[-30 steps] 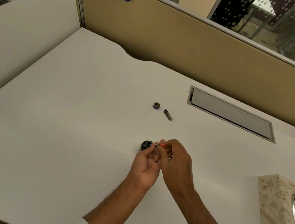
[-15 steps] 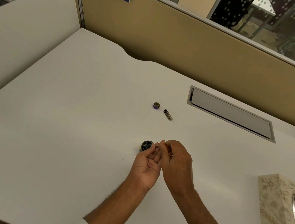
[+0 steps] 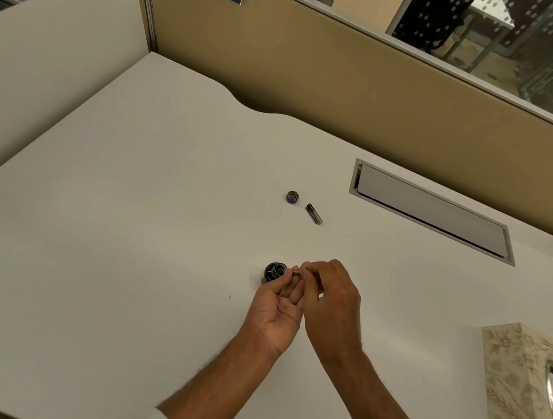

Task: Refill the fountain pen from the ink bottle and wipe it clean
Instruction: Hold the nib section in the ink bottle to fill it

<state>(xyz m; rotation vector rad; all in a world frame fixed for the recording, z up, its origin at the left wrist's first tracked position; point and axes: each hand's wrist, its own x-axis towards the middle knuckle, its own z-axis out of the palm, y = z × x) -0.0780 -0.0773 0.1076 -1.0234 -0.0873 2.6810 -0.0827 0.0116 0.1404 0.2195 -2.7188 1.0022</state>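
The open ink bottle (image 3: 274,271), small, dark and round, stands on the white desk (image 3: 128,227) just beyond my fingertips. Both hands meet over a small pen part (image 3: 296,273) right of the bottle's mouth. My left hand (image 3: 276,307), palm up, pinches it from below; my right hand (image 3: 333,302) pinches it from above with curled fingers. Most of the part is hidden by fingers; only a thin grey tip shows. Farther back lie the bottle's cap (image 3: 292,197) and a dark pen piece (image 3: 314,213).
A patterned tissue box (image 3: 529,400) sits at the right edge of the desk. A grey cable hatch (image 3: 433,210) is set into the desk at back right. Tan partition walls close off the back and left.
An orange-red bit visible between my fingertips a second ago is now hidden. My right hand's fingers have shifted slightly on the pen part. The hands stay beside the bottle.
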